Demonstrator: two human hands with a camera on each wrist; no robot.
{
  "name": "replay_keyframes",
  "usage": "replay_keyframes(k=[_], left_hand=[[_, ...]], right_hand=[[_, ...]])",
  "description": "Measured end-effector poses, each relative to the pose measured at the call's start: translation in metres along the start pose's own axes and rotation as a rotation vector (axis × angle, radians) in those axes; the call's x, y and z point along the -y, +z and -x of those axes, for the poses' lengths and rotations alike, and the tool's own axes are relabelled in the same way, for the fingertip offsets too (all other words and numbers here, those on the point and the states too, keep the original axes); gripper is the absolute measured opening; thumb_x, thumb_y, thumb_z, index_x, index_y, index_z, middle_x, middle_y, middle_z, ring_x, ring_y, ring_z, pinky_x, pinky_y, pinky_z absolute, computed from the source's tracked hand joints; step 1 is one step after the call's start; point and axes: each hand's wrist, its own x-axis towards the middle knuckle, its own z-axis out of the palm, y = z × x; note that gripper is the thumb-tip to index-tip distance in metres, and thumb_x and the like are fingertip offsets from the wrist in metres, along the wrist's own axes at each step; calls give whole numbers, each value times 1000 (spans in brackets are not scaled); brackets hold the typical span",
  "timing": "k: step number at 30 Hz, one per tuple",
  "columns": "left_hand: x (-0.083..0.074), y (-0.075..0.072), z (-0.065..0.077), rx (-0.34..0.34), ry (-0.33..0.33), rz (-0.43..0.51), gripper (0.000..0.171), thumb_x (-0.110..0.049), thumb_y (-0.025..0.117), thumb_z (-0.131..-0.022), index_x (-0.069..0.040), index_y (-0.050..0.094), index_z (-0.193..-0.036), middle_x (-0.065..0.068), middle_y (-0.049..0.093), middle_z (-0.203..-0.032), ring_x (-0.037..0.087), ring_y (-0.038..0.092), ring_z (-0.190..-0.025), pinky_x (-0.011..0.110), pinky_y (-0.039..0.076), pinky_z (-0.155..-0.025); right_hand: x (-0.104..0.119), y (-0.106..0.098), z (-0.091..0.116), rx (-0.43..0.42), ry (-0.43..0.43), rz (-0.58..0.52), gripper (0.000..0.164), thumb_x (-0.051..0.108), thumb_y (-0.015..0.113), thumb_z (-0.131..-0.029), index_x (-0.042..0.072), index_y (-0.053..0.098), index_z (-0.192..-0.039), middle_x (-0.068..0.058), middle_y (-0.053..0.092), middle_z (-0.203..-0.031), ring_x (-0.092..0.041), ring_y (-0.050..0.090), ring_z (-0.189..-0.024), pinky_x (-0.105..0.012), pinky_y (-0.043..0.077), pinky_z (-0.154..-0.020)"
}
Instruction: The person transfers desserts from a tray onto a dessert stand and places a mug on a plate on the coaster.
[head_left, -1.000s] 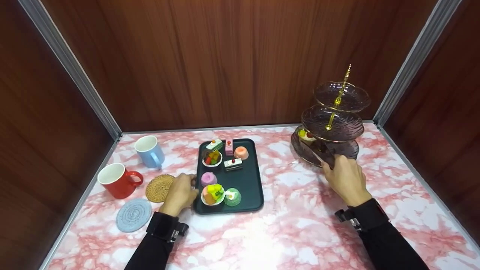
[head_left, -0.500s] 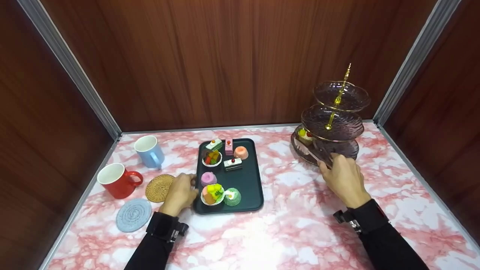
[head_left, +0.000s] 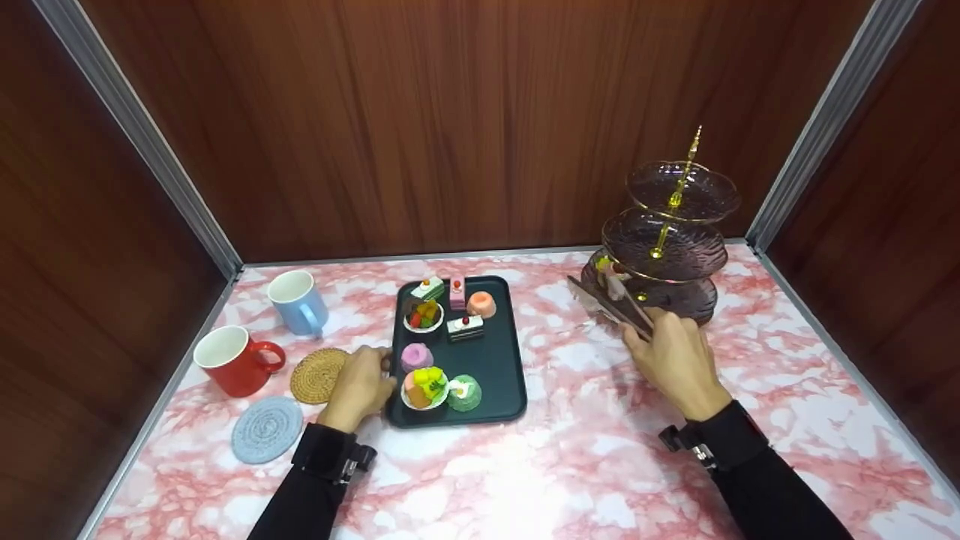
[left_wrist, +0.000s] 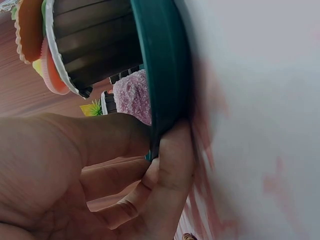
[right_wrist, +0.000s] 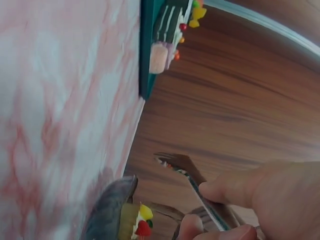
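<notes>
My left hand [head_left: 361,386] pinches the left rim of the dark green tray [head_left: 499,375], thumb above and fingers beneath in the left wrist view. On the tray sit several small toy desserts, among them a fruit cup [head_left: 426,388], a purple jelly [head_left: 417,358] and a green jelly [head_left: 465,394]. My right hand [head_left: 679,364] holds metal serving tongs [head_left: 609,308], their two arms spread with nothing between them. Beside the tongs, a fruit-topped cupcake [right_wrist: 129,220] rests on the bottom plate [head_left: 686,300] of the three-tier stand, partly hidden by a tong arm in the head view.
The stand's middle plate [head_left: 637,247] and top plate [head_left: 712,199] rise over the bottom one around a gold rod [head_left: 681,184]. At left are a blue mug [head_left: 300,306], a red mug [head_left: 236,364], a woven coaster [head_left: 315,375] and a grey-blue coaster [head_left: 266,429]. Wooden walls enclose the table.
My right hand has drawn slightly left with the tongs, whose arms have spread and come away from the cupcake, which stays on the bottom plate. The left hand keeps its place at the tray.
</notes>
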Motion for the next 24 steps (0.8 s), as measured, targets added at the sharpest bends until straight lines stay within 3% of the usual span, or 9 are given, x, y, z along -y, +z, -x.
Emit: replay_keyframes(k=[8, 14, 24], left_hand=[[1, 1, 0, 23, -29, 10, 44, -9, 68, -70, -4, 64, -114, 8, 62, -90, 21, 55, -81, 37, 47, -79], [0, 0, 1, 28, -44, 14, 44, -9, 68, -70, -5, 65, -114, 9, 62, -91, 22, 55, -82, 37, 47, -80], [-1, 0, 1, 4, -32, 7, 43, -7, 67, -70, -4, 65, -113, 8, 64, -90, 23, 56, -84, 37, 47, -83]], right_hand=[[11, 6, 5, 48, -28, -45, 37, 48, 64, -78, 21, 66, -104, 1, 61, -66, -22, 58, -58, -37, 39, -45], [19, 9, 9, 68, -61, -78, 42, 54, 63, -76, 26, 65, -107, 5, 63, -70, -19, 59, -59, -36, 40, -46], [31, 14, 16, 95, -124, -137, 46, 59, 63, -74, 29, 64, -108, 14, 62, -66, -7, 49, -43, -29, 35, -40]])
